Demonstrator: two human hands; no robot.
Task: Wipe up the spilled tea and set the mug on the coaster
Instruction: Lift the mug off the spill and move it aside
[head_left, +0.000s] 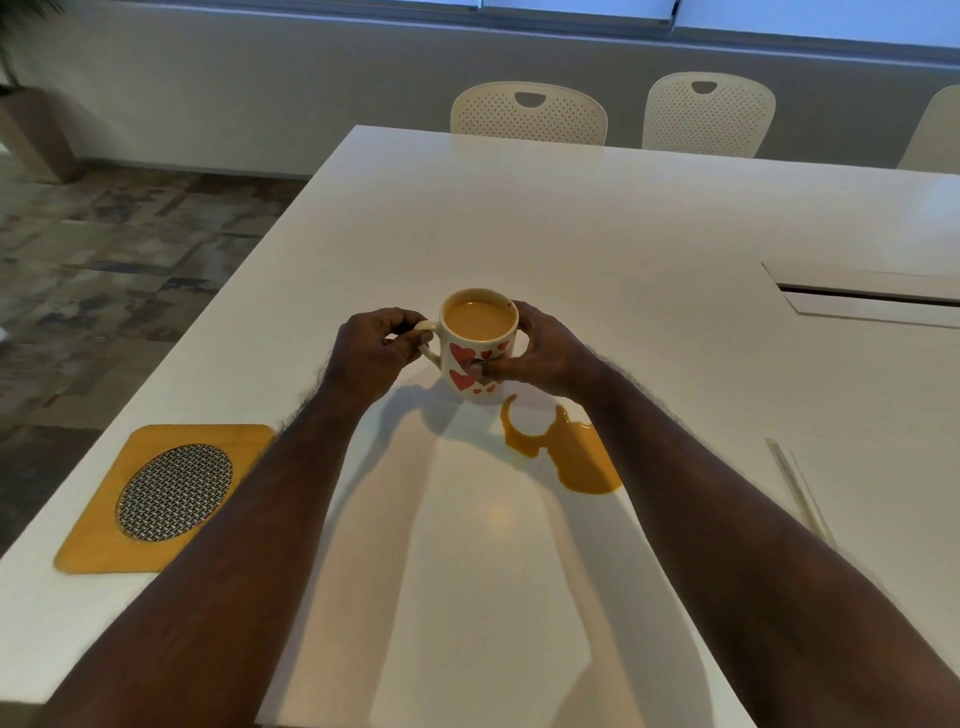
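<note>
White ceramic mug (479, 343) with red hearts, full of milky tea, is sitting upright mid-bench, at twelve o'clock from the person. Both bare arms are reaching out to it.

Left hand (376, 351) is pinching the mug's handle at nine o'clock, fingers (410, 340) curled round the loop. Right hand (545, 353) is cupping the body at three o'clock, fingers wrapped behind, thumb pressing on the front among the hearts. Whether the base is touching the white bench (571, 223) or is just lifted, cannot tell.

Spilled tea (566, 449), orange-brown, is pooling just beside the mug at five o'clock, partly under the right wrist: a thin curved arc joined to a broader patch.

Coaster (166, 496), yellow wood, square, with a woven metal oval in the middle, is lying flat at eight o'clock from the mug, well apart, near the bench's left edge.

Pale perforated chairs (529, 111) are standing along the far side at twelve to one o'clock.
</note>
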